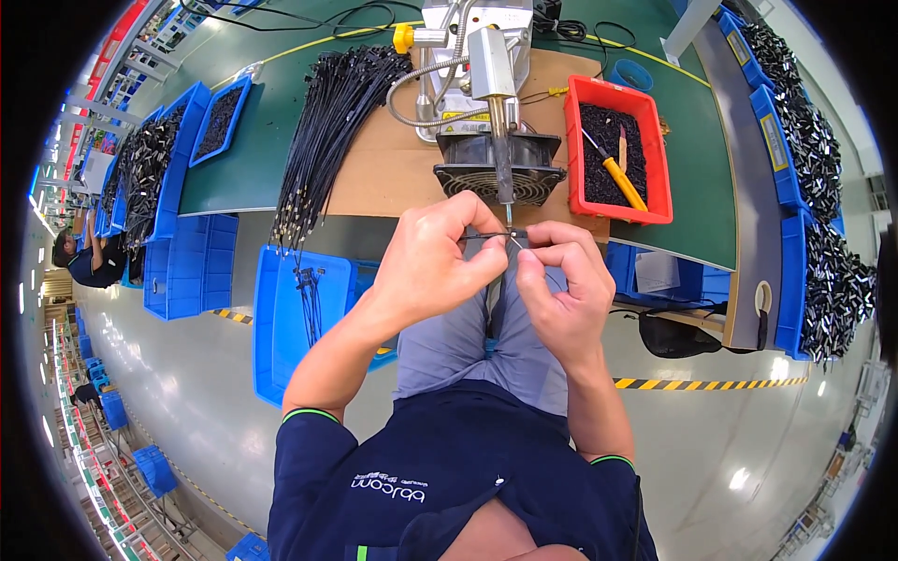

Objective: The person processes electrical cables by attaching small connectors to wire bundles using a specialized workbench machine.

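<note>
Under the tip of an upright soldering iron [503, 140], my two hands meet. My left hand [435, 252] is closed, thumb and forefinger pinching a thin black cable [482, 235] that runs toward the right. Closed in a pinch too, my right hand [569, 285] grips a small black part [519, 236] at the cable's end, just below the iron's tip. A fine pale end shows between the fingers; the fingers hide the rest. A square black fan [499, 178] sits behind the iron, on the machine [477, 56].
A bundle of black cables [337, 131] hangs over the table's front edge. To the right, a red bin [662, 178] holds small black parts and a yellow-handled tool [625, 183]. A blue bin [271, 327] stands low at left. More filled blue bins [793, 280] line the right side.
</note>
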